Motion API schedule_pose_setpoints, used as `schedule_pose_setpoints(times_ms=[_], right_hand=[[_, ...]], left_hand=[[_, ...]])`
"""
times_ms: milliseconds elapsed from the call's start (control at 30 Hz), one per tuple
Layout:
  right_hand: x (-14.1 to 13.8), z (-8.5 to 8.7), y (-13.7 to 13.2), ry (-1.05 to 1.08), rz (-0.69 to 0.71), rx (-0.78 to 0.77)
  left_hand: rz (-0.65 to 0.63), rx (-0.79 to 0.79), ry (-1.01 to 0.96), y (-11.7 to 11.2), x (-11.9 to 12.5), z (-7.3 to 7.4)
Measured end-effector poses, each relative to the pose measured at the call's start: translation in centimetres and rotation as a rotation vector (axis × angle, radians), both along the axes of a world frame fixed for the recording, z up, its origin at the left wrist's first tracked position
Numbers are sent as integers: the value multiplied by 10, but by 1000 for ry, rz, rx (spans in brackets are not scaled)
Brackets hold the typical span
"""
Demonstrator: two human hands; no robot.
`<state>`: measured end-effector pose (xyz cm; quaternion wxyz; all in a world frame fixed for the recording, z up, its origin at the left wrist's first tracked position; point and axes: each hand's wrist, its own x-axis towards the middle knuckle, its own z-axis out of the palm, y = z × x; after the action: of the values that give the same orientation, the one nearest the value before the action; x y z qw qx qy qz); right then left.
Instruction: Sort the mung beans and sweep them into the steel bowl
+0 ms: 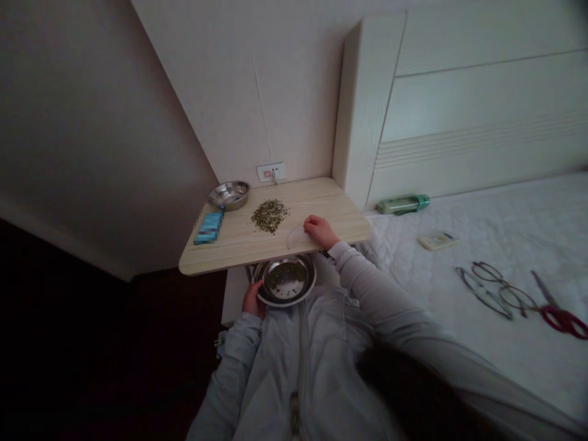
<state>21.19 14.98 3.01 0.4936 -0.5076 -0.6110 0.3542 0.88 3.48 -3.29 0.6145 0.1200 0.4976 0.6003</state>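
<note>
My left hand (252,299) grips the left rim of a steel bowl (311,286) at my lap, just below the front edge of the small wooden table (234,245). Dark green bits like seeds or dried leaf lie inside this bowl. Above the table's right half, my right hand (320,231) has its fingers closed on the edge of a thin, whitish, see-through rounded piece (296,238). That piece is at the tabletop, near the front edge. Left of it, a loose pile of the green-brown bits (270,216) is spread on the wood.
A second steel bowl (229,196) stands at the table's back left, behind a blurred blue packet (209,228). On the white bed lie a green bottle (403,204), a pale phone-like object (438,240), eyeglasses (505,291) and red-handled scissors (563,320). A wall socket (271,172) sits behind the table.
</note>
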Motion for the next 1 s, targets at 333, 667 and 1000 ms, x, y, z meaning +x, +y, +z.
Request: schedule_pose_setpoints(times_ms=[333, 667, 1000], right_hand=[[0, -4, 1, -23, 53, -17], [1, 11, -7, 124, 91, -64], [-24, 12, -23, -199, 355, -65]], left_hand=[[36, -25, -30, 0, 1, 1], [26, -15, -21, -1, 2, 5], [13, -42, -45, 1, -1, 0]])
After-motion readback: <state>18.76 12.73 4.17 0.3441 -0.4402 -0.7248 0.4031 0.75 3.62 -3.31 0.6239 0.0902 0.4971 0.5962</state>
